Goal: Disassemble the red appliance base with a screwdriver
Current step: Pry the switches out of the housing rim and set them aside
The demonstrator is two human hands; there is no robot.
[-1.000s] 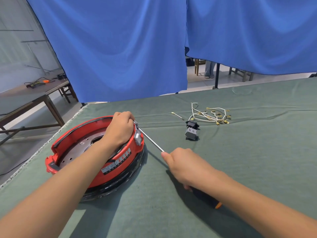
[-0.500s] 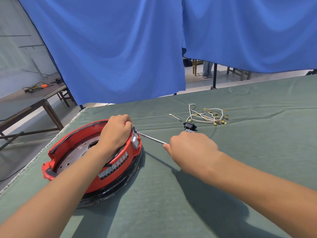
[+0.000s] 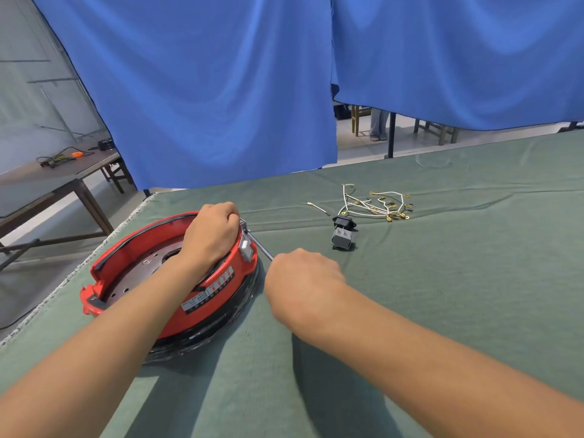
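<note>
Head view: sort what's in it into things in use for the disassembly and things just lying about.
In use:
- red appliance base, gripped by the left hand
- screwdriver, held by the right hand

Lying about:
- black socket part
- white wires
- single loose wire
- green cloth

**Bare arms, nothing worn**

We see two forearms reaching in from the bottom edge, both uncovered as far up as the view runs. No sleeve, cuff, glove, watch, ring or bracelet shows on either. Our left hand [image 3: 211,236] and right hand [image 3: 303,279] are bare too, each seen from the back, with knuckles and wrists in plain sight. Fingernails are hidden from view.
</note>
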